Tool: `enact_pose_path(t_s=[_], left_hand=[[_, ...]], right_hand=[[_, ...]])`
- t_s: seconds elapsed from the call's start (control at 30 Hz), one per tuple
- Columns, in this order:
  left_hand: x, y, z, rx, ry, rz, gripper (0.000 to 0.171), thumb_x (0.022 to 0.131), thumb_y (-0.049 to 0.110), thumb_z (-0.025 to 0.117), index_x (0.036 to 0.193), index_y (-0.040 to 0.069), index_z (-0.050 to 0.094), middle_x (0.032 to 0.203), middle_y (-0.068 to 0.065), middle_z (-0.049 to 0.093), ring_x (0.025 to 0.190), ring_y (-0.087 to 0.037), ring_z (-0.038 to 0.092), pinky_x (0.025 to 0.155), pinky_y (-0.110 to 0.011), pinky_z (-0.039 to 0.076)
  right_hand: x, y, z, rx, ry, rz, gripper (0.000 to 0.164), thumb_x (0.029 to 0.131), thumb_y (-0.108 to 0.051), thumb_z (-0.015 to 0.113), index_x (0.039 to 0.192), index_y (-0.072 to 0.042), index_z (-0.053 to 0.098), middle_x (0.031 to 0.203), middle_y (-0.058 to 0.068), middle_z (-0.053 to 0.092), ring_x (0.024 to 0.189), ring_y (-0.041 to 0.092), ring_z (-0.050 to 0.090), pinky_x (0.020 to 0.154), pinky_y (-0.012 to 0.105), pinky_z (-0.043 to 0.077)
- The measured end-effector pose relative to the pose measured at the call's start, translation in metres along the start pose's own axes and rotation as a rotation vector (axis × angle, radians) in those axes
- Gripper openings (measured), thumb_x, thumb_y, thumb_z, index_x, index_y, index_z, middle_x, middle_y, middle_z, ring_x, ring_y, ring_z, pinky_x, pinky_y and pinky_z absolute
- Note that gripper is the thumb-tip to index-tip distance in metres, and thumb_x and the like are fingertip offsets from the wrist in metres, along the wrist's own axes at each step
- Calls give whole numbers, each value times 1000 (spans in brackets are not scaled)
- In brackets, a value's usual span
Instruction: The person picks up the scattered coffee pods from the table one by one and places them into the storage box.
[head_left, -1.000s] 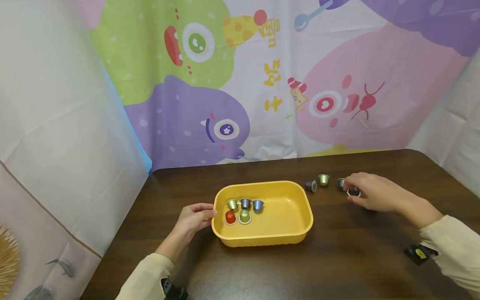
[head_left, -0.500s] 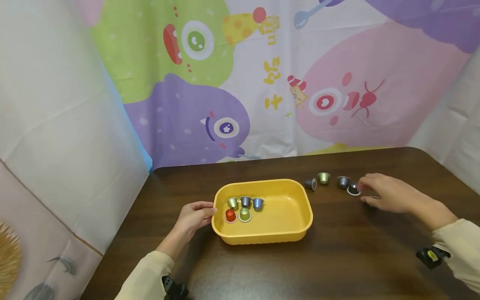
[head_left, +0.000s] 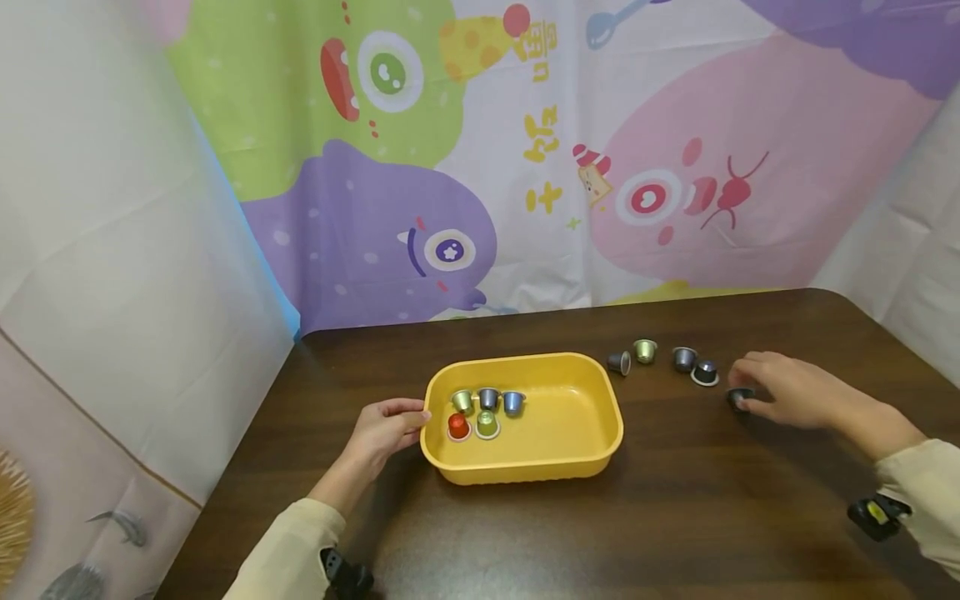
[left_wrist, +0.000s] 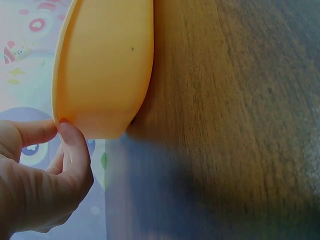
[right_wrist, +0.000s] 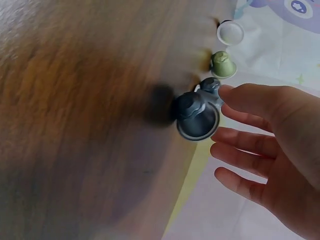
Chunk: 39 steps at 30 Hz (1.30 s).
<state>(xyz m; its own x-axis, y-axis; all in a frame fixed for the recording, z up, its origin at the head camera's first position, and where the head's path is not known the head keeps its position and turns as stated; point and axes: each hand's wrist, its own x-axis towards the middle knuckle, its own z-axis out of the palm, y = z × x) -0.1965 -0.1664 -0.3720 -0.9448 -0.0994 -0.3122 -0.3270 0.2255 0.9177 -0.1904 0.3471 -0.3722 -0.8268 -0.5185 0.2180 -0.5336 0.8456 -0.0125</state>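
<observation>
My left hand (head_left: 384,433) pinches the left rim of a yellow plastic tray (head_left: 525,471); the left wrist view shows thumb and finger on its edge. Inside sit several coffee capsules: a red one (head_left: 458,426), two green, a dark grey and a blue one (head_left: 513,403). At the right, my right hand (head_left: 798,392) is at a dark coffee capsule (head_left: 738,398), fingers loosely bent. In the right wrist view this dark capsule (right_wrist: 196,120) lies just beside the fingertips, and no firm grip shows. Left of it stands a black capsule (head_left: 705,372) with a pale rim.
Further left on the brown table (head_left: 600,533) are a grey capsule (head_left: 684,359), a green capsule (head_left: 645,351) and a dark capsule (head_left: 619,362) on its side, near the tray's corner. A cartoon-printed curtain (head_left: 420,233) hangs behind the table.
My right hand has moved right, away from the black capsule, which stays beside the grey one. The dark capsule has come into view by the fingers. The left hand keeps its hold on the tray.
</observation>
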Motion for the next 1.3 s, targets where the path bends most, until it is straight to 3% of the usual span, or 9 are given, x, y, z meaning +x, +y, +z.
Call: enact_pose_path(t_s=[0.37,0.73,1.3], left_hand=[[-1,0,0,-17,-11,8,31,88,7,66,115,-6,63,105,-14,65,87,-17,65,86,-34,59],[0,-1,0,-32,-11,13,30,87,6,66,114,-6,63,103,-14,66,85,-15,66,84,-34,59],[1,-3,0,-37,-3,12,31,86,6,67,114,-7,63,101,-13,66,84,-16,66,85,-35,59]], right_hand=[[-3,6,10,1,-38,-7,26,71,-13,81,87,-18,61,85,-9,57,80,8,56,67,32,50],[0,8,18,0,3,-46,29,69,-12,82,85,-18,59,82,-12,55,75,4,53,63,30,48],[15,-11,19,-84,267,-166,35,61,-12,84,87,-13,61,82,-6,57,75,10,55,64,36,49]])
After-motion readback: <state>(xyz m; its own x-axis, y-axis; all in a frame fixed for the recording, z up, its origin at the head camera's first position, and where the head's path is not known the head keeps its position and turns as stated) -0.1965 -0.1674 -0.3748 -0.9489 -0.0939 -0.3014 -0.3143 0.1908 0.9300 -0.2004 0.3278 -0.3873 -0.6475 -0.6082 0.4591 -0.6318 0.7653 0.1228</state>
